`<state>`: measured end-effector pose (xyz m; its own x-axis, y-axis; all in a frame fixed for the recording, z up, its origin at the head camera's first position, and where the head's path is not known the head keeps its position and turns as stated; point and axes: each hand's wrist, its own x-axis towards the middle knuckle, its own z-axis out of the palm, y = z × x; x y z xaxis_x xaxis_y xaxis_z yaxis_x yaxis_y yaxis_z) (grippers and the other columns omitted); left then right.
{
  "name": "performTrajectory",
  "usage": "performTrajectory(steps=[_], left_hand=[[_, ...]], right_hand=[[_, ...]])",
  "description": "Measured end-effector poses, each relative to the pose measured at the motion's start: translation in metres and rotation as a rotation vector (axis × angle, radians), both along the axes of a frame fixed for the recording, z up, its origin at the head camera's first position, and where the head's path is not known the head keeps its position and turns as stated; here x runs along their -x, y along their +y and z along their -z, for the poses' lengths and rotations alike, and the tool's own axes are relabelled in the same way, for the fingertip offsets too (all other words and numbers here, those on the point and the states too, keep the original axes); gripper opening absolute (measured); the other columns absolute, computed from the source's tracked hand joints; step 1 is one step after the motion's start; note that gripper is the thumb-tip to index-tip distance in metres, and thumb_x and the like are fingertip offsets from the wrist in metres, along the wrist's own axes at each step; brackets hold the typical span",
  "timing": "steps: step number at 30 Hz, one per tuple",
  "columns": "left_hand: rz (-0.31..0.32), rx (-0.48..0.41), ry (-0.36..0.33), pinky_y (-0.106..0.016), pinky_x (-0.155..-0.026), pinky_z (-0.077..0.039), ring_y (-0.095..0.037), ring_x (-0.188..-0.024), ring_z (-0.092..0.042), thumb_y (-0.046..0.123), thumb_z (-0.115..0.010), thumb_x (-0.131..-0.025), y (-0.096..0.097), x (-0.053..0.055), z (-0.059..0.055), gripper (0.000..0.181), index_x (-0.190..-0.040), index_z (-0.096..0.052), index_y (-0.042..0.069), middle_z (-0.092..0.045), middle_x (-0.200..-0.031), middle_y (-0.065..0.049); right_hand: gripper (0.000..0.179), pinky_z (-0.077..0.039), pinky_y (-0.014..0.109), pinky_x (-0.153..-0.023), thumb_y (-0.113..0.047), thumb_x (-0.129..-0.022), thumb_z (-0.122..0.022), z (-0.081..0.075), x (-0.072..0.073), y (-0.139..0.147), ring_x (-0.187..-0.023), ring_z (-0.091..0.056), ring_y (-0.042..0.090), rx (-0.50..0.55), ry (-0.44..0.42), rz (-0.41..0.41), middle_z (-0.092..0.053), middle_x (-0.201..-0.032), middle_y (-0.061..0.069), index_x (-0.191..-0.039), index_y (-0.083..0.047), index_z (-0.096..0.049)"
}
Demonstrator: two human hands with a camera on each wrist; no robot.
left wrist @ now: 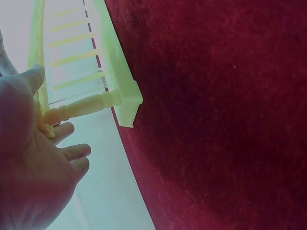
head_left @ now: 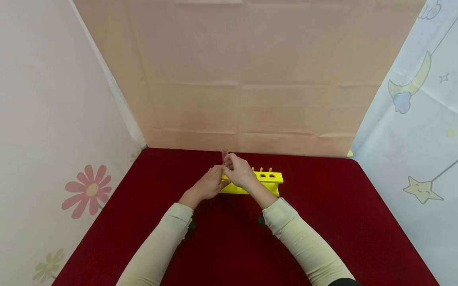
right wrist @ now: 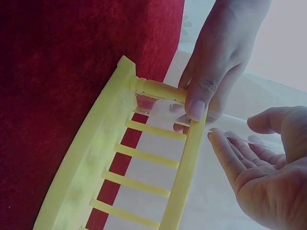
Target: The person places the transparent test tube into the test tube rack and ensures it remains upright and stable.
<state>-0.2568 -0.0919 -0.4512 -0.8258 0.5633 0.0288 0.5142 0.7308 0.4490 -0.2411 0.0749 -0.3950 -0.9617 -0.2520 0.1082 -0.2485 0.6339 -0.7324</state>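
Observation:
A yellow test tube rack (head_left: 272,178) stands in front of me, with a row of holes in its top bar. My left hand (head_left: 210,183) grips the left end of that bar. In the right wrist view, its thumb (right wrist: 196,108) lies on the bar's face. A clear test tube (head_left: 224,153) stands upright in the rack beside the left end post, its upper part rising above the bar. My right hand (head_left: 239,171) is at this upper part, with thumb and bent fingers about the tube. The tube's lower end (right wrist: 144,103) is down at the rack's base.
A dark red cloth (head_left: 229,238) covers the table. Several yellow pegs (right wrist: 144,153) stand in a row along the rack. Behind the table hangs a tan sheet (head_left: 250,99), with patterned white sheets at both sides.

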Motion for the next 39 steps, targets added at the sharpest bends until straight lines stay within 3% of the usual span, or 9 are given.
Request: performTrajectory(steps=[9, 39], left_hand=[[0.027, -0.021, 0.015, -0.045, -0.114, -0.038, -0.028, -0.137, -0.041, 0.039, -0.046, -0.107, -0.001, 0.0002, 0.0009, 0.058, -0.153, -0.03, 0.007, -0.041, -0.15, -0.014], [0.006, 0.003, 0.041, -0.046, -0.116, -0.035, -0.028, -0.136, -0.042, 0.046, -0.041, -0.107, -0.0006, -0.0003, 0.0032, 0.065, -0.156, -0.027, 0.007, -0.043, -0.148, -0.013]], right_hand=[[0.021, -0.056, 0.041, -0.09, -0.017, -0.099, -0.063, 0.0026, 0.0003, -0.0007, -0.109, -0.066, 0.023, 0.001, 0.004, 0.002, -0.068, -0.116, 0.007, -0.118, -0.012, -0.058], [0.02, -0.056, 0.039, -0.086, -0.016, -0.099, -0.064, 0.002, 0.0, 0.0009, -0.104, -0.065, 0.022, -0.015, 0.005, 0.012, -0.067, -0.11, 0.005, -0.118, -0.013, -0.058]])
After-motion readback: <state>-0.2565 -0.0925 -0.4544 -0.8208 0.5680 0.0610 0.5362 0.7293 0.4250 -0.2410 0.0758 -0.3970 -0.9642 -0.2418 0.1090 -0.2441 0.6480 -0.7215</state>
